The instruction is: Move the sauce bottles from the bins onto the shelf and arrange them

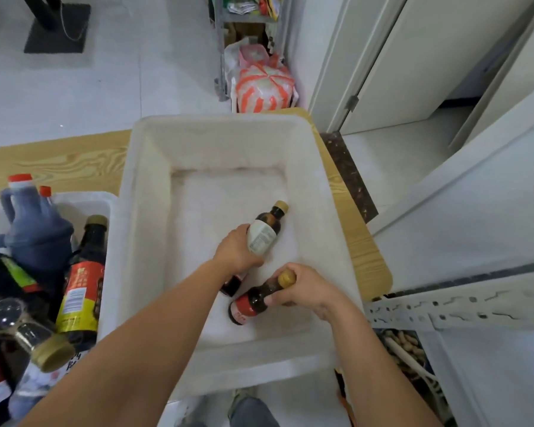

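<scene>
- Person's forearms nearest the camera, both reaching into a white bin (142, 211) on a wood table (59, 161).
- Left hand (236, 251): fingers wrapped round a dark bottle w/ white label (264, 234), gold cap; print too small to read.
- Right hand (305, 288): fingers curled, pinching neck of a small red-label bottle (250, 305) lying on bin floor; text illegible.
- Left bin (104, 201): more sauce bottles, one w/ red-yellow label (80, 297), blurred.
- Perforated metal shelf (460, 309) at right.

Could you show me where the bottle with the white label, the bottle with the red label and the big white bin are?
white-label bottle (262, 238), head view, on its label.
red-label bottle (244, 307), head view, on its red label.
white bin (145, 192), head view, on its left wall.
</scene>
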